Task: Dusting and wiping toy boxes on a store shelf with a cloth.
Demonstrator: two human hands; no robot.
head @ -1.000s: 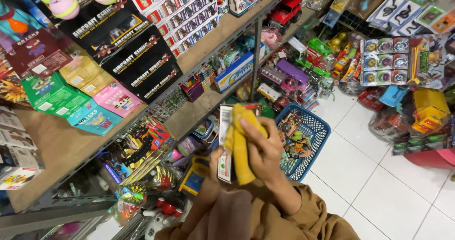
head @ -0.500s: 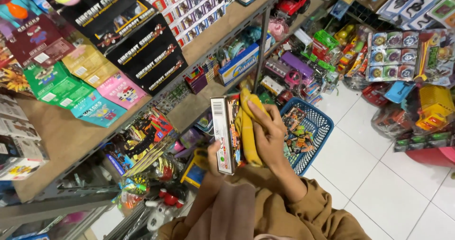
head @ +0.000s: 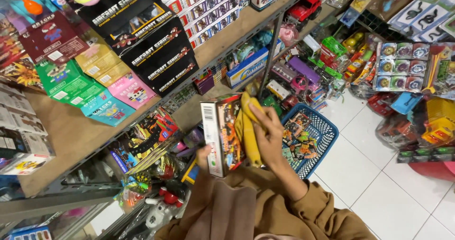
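I'm seeing my left hand gripping a toy box from below; my right hand is pressing a yellow cloth against it, above the blue basket.

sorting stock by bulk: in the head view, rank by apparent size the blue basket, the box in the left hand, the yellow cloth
1. blue basket
2. box, nearer the camera, so unsure against the basket
3. yellow cloth, partly hidden by the right hand
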